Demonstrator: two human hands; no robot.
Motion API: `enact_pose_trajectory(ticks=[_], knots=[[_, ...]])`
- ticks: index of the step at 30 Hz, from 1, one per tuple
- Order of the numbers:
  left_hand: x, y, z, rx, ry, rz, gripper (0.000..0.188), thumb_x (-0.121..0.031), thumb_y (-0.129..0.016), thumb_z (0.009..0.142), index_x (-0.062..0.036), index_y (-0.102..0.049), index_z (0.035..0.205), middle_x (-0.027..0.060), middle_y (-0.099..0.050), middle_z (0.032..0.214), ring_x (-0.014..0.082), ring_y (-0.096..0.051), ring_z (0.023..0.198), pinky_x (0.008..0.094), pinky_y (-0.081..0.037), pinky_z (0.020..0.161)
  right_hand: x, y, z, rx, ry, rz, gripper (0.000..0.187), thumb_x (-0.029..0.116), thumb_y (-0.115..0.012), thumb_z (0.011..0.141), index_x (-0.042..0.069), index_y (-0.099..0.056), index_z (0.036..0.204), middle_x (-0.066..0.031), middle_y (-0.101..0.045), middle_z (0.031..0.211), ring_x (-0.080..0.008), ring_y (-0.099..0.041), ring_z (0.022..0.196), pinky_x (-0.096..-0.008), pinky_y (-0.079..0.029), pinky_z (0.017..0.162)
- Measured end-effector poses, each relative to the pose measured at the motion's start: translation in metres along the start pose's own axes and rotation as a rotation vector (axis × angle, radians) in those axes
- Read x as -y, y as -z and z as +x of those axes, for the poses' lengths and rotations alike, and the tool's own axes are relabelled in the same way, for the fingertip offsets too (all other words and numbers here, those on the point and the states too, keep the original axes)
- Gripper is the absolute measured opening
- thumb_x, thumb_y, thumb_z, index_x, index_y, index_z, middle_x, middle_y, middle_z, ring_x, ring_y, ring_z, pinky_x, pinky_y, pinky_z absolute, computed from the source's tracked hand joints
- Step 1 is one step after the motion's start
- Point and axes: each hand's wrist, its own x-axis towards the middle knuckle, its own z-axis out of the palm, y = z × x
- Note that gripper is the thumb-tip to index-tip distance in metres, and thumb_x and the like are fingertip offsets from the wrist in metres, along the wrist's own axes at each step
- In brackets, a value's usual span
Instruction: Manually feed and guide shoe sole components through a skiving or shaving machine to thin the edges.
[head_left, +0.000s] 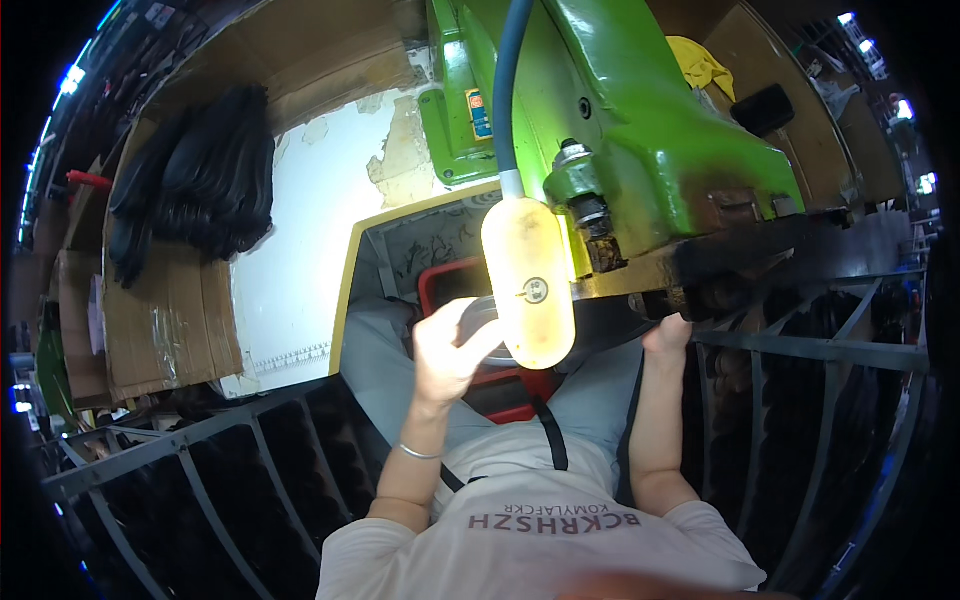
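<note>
My left hand [445, 352] is closed on the near-left end of a dark curved piece [605, 326], thumb on one side and fingers on the other. A glowing oval lamp [525, 280] hides the middle of that piece, so its kind is unclear. The piece runs under the working head of a green machine [640, 130]. My right hand [668, 335] is raised at the right end, beside the dark metal parts of the head. Its fingers are hidden there, and I cannot see what they hold.
At left, a stack of black flat pieces [205, 175] leans in a cardboard box [170, 330] beside the white tabletop [305, 230]. Metal racks [190, 465] with dark items flank me. A yellow cloth [700, 65] and a black object [763, 110] lie at the back right.
</note>
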Motion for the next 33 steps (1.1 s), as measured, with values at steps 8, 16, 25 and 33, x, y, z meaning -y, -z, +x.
enact_pose_trajectory(ticks=[8,16,25,33], knots=[[0.012,0.055,-0.043,-0.171,0.127,-0.037,0.022,0.0,-0.065,0.08,0.0071,-0.058,0.1,0.0076,-0.064,0.091,0.011,-0.059,0.08,0.0233,-0.048,0.075,-0.039,-0.024,-0.028,0.116,-0.059,-0.066,0.047,0.001,-0.057,0.075,-0.003,-0.048,0.121,-0.0111,-0.056,0.113,-0.0204,-0.056,0.102,-0.0334,-0.043,0.093],[0.021,0.043,-0.054,-0.158,-0.008,0.145,0.025,0.006,-0.069,0.076,0.0059,-0.06,0.099,0.0082,-0.065,0.092,0.0127,-0.061,0.084,0.0243,-0.049,0.076,-0.027,-0.037,-0.02,0.086,0.029,-0.048,0.052,-0.004,-0.055,0.068,-0.001,-0.05,0.12,-0.009,-0.057,0.112,-0.0204,-0.055,0.104,-0.0338,-0.042,0.093],[0.006,-0.022,0.004,0.042,-0.142,0.35,0.021,0.0,-0.067,0.08,0.0049,-0.062,0.1,0.0086,-0.067,0.088,0.011,-0.063,0.075,0.0243,-0.052,0.068,0.002,0.012,0.034,-0.024,0.145,0.079,0.044,-0.008,-0.053,0.079,0.002,-0.046,0.12,-0.0109,-0.057,0.113,-0.0218,-0.057,0.104,-0.0337,-0.045,0.093],[-0.003,0.033,-0.01,-0.099,-0.058,0.108,0.023,0.004,-0.065,0.077,0.0077,-0.06,0.099,0.0098,-0.065,0.09,0.0127,-0.061,0.08,0.0243,-0.049,0.074,-0.016,-0.03,-0.011,0.009,0.1,-0.073,0.048,-0.01,-0.056,0.071,-0.001,-0.051,0.118,-0.0096,-0.06,0.108,-0.0176,-0.059,0.098,-0.0293,-0.047,0.087]])
